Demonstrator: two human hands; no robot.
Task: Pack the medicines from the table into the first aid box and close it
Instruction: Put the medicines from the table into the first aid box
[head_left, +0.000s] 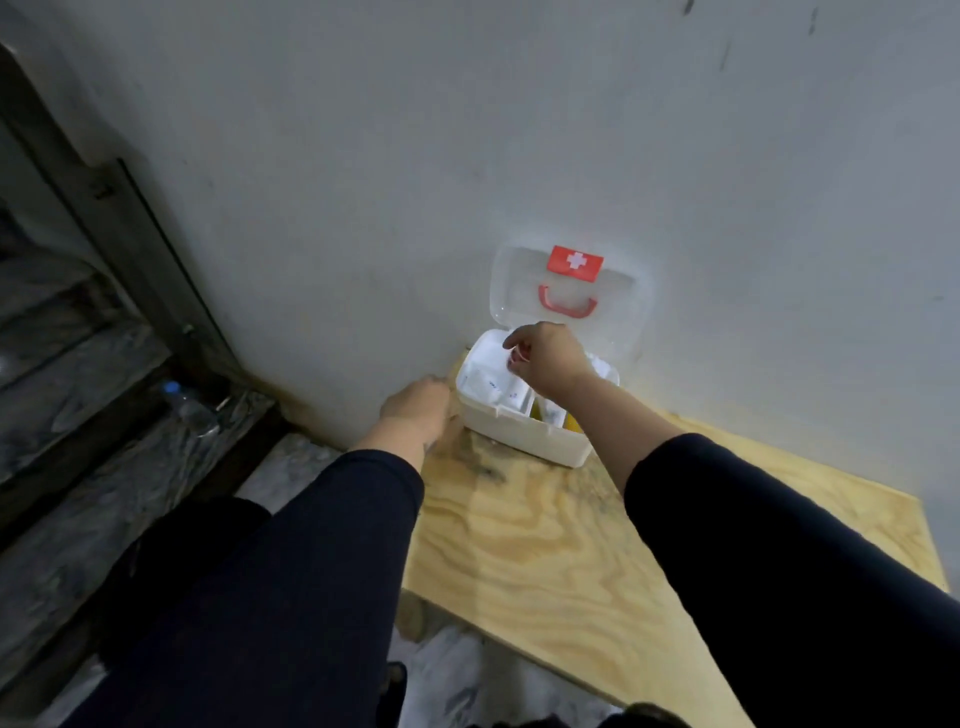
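Observation:
A white first aid box (524, 434) stands open on the far left corner of a plywood table (571, 545), against the wall. Its clear lid (566, 296), with a red cross label and a red handle, leans back on the wall. White packets (493, 387) and something yellow (571, 423) lie in the box's compartments. My right hand (545, 356) hovers over the box's middle with fingers curled down; whether it holds something is hidden. My left hand (418, 410) rests against the box's left side, fingers curled at its wall.
A grey wall rises right behind the box. To the left, a dark door frame and stone steps drop away, with a plastic water bottle (189, 408) lying on one. The floor below is marbled tile.

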